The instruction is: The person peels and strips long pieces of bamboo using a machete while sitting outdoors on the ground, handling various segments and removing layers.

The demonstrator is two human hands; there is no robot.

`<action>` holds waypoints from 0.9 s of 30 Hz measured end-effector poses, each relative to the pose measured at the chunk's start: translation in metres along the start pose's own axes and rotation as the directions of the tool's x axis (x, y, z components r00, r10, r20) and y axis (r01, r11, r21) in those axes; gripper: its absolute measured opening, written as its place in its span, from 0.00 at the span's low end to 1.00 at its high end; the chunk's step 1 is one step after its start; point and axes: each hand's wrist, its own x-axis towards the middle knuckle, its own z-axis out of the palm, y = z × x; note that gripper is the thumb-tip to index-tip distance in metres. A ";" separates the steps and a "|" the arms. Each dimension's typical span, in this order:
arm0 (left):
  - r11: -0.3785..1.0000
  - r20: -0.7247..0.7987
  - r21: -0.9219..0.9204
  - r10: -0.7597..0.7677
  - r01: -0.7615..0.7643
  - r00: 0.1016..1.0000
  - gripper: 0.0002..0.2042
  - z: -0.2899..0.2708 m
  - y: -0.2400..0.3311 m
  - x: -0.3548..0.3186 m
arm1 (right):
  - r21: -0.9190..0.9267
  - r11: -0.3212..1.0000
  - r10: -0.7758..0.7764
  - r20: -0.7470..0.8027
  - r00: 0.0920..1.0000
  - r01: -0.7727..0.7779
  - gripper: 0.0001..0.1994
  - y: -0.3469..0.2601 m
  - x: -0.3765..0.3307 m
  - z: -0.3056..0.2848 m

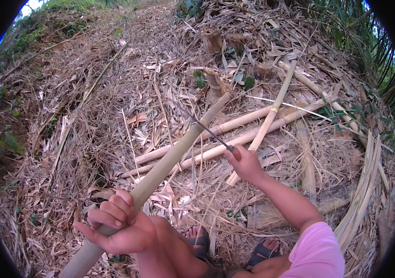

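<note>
A: Which step appears to be in hand?
B: Blade work along the long greenish-tan bamboo pole (169,162), it would seem. The pole is held slantwise over the leaf-strewn brown ground (81,162) by the left hand (121,227), its fingers partly curled around it. The thin dark metal blade (216,136) is gripped at its near end by the closed right hand (245,163) and angled across the pole; whether contact is made cannot be told
A: What is called for next?
B: A steadied pole, probably, and a stroke kept clear of the left hand
</note>
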 end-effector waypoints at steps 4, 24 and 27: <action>1.000 -0.041 -0.019 -0.011 0.010 0.999 0.27 -0.002 0.000 0.003 | -0.095 0.993 0.073 -0.001 0.997 -0.072 0.21 0.008 0.009 0.001; 1.000 -0.052 -0.015 -0.003 0.003 0.999 0.26 -0.002 -0.002 0.000 | -0.082 0.970 0.235 0.077 0.969 -0.228 0.22 0.012 0.011 -0.010; 1.000 -0.073 -0.003 0.024 -0.024 0.997 0.26 -0.002 0.000 0.007 | -0.022 0.985 0.174 0.031 0.984 -0.174 0.23 0.003 0.013 -0.004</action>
